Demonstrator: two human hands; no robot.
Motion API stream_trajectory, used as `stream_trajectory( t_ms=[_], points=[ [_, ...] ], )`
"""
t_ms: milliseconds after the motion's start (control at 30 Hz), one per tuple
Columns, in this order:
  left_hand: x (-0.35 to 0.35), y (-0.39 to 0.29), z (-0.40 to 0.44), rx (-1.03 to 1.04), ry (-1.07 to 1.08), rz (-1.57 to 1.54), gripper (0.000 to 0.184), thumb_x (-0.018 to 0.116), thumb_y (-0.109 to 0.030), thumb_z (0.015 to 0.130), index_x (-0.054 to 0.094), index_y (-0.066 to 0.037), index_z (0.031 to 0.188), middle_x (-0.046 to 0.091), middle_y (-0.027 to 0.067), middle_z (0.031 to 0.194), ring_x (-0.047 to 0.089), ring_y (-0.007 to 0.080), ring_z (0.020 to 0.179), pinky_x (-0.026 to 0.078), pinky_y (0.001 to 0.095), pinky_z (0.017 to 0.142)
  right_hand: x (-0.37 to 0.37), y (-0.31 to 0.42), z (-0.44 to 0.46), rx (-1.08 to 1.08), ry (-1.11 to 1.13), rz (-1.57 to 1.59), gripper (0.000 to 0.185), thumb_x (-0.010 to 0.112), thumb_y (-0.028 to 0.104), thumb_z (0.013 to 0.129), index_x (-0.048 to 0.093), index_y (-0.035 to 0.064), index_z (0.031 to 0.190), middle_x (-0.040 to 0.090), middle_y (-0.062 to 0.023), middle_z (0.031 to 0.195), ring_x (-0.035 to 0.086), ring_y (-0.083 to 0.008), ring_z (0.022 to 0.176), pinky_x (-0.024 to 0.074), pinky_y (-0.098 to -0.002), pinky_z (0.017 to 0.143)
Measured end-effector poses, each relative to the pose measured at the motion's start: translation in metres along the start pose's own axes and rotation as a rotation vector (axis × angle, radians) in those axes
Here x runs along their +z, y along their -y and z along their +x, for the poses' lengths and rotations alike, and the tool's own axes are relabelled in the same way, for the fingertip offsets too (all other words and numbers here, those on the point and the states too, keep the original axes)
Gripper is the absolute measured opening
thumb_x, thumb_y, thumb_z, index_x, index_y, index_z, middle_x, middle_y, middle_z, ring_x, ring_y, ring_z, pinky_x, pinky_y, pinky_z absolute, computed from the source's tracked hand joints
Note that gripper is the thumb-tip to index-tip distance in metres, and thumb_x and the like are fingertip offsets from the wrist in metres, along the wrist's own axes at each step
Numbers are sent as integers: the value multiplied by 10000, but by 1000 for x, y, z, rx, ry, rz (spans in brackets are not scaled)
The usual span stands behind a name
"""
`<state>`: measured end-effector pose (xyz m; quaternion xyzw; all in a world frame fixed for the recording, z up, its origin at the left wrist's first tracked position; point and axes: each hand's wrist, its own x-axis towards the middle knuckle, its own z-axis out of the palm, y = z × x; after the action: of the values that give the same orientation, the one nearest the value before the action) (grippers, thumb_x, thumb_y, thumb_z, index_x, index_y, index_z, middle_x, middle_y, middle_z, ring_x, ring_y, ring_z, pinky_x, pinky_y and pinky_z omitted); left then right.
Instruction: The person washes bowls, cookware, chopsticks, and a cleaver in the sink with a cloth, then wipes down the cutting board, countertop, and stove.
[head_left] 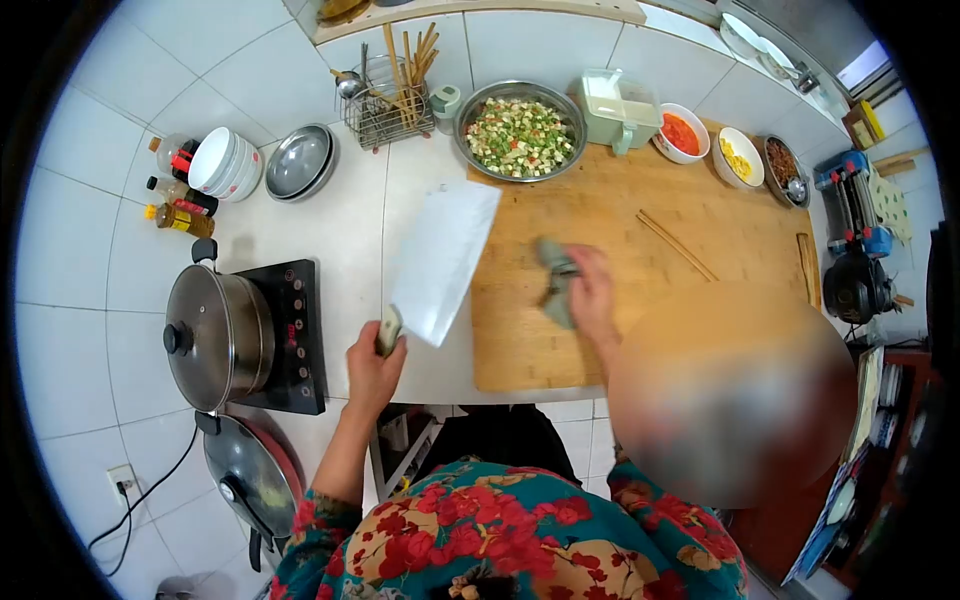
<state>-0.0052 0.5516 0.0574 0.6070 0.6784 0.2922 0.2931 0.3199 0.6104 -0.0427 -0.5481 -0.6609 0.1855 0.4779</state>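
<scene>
My left hand (374, 368) is closed around the handle of a cleaver (443, 262), whose broad blade points up and away over the white counter, left of the cutting board. In my right hand (592, 290) is a bunched grey-green cloth (556, 284), held over the left half of the wooden cutting board (600, 350). Hand and cloth are somewhat blurred. Beyond them, at the board's far edge, stands a metal bowl (521, 131) of diced white, green and red food. A pair of chopsticks (678, 245) lies on the board to the right.
A lidded pot (221, 330) sits on an induction cooker (293, 335) at left, with a lidded pan (250, 470) nearer me. Along the back are a utensil basket (387, 115), a seasoning box (615, 110) and small filled bowls (738, 158). A blurred round patch hides the lower right.
</scene>
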Motion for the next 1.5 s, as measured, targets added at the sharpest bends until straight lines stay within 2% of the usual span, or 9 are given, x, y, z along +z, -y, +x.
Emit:
stream_trajectory(
  t_ms=[100,400,667,867,900,1000,1100,1233,1500],
  points=[
    [33,-11,24,90,85,39,258,632,-153,774,513,8,936,558,181,647,560,309,573,436,376,540,-29,4,-35,36,-211,-460,454,583,64,643,526,-25,1085,491,-193,1180,474,-352,1063,387,-432,913],
    [126,-46,69,323,200,135,271,592,-199,804,506,5,961,581,239,705,574,409,658,449,470,585,13,90,-128,-119,478,96,379,557,43,638,578,4,1014,509,-173,1119,449,-327,1112,346,-429,976],
    [150,-52,64,300,292,253,298,578,-223,817,503,-2,1002,597,234,772,575,406,704,453,466,613,-170,-26,-163,391,-338,-486,426,500,-22,727,534,8,1150,499,-185,1190,435,-345,1152,343,-394,976],
    [160,-59,64,307,274,367,286,580,-231,815,519,-14,990,604,218,822,580,391,752,454,465,644,-32,56,-154,294,42,-153,430,463,-53,627,527,-3,1049,512,-197,1088,455,-385,1063,338,-472,953],
    [161,-59,63,310,278,375,286,580,-231,815,519,-14,990,604,218,822,580,391,752,454,465,644,-7,65,-155,-30,-14,-45,374,469,-45,610,531,-5,976,520,-199,1035,468,-391,1016,358,-483,918],
    [169,-61,63,326,213,346,274,597,-224,796,529,-21,966,576,205,896,553,381,836,442,464,697,61,96,-156,24,308,304,301,536,34,682,543,-24,978,540,-186,1064,469,-346,1061,366,-434,932],
    [172,-57,68,441,150,402,276,628,-199,759,531,-26,952,505,179,917,492,365,894,424,446,749,40,117,-134,-96,557,292,294,526,32,693,558,-16,981,552,-178,1039,486,-345,1035,371,-424,931],
    [181,-58,71,460,158,365,268,622,-184,768,529,-16,955,515,178,929,496,363,891,417,444,755,-48,91,-160,316,329,626,357,519,-17,667,609,33,1009,581,-142,1045,536,-305,1007,425,-370,887],
    [196,-97,54,270,177,270,278,608,-203,792,523,-13,976,545,179,960,518,352,921,427,442,761,-301,-81,-255,632,-599,-215,332,481,50,775,549,-57,1083,544,-196,1084,523,-246,987,409,-333,877]
  ],
)
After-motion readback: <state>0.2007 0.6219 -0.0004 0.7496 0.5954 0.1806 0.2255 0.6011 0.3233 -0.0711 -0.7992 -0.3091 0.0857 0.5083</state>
